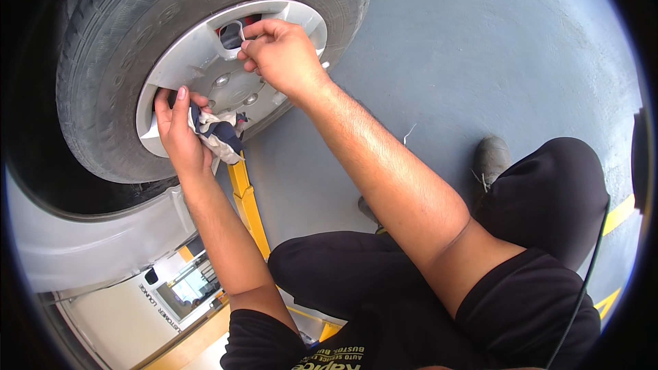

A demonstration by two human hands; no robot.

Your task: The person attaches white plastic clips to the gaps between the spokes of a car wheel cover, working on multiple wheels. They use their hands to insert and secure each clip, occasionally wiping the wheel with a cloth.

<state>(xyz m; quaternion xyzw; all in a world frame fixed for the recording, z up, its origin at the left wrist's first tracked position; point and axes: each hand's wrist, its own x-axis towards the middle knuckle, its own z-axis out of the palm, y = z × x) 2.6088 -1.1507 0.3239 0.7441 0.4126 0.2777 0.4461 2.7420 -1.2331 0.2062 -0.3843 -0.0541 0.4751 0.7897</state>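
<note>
A silver wheel rim [199, 51] with a black tire [110, 75] fills the upper left. My right hand [284, 58] is at the rim's upper opening, thumb and fingers pinched on a thin white strip [236, 24] that bends into a loop there. Whether it is a tie or a cord I cannot make out. At the rim's lower left opening, my left hand [179, 130] is curled round a crumpled white and dark blue rag [223, 136], with some fingertips hidden in the opening. Lug nuts [221, 80] show between both hands.
A yellow lift arm [247, 199] runs below the wheel, beside the car's pale body panel [103, 240]. My shoe [491, 159] rests on the grey floor [439, 48]. A thin white strand [409, 134] shows beyond my right forearm. A dark cable [595, 260] hangs at the right.
</note>
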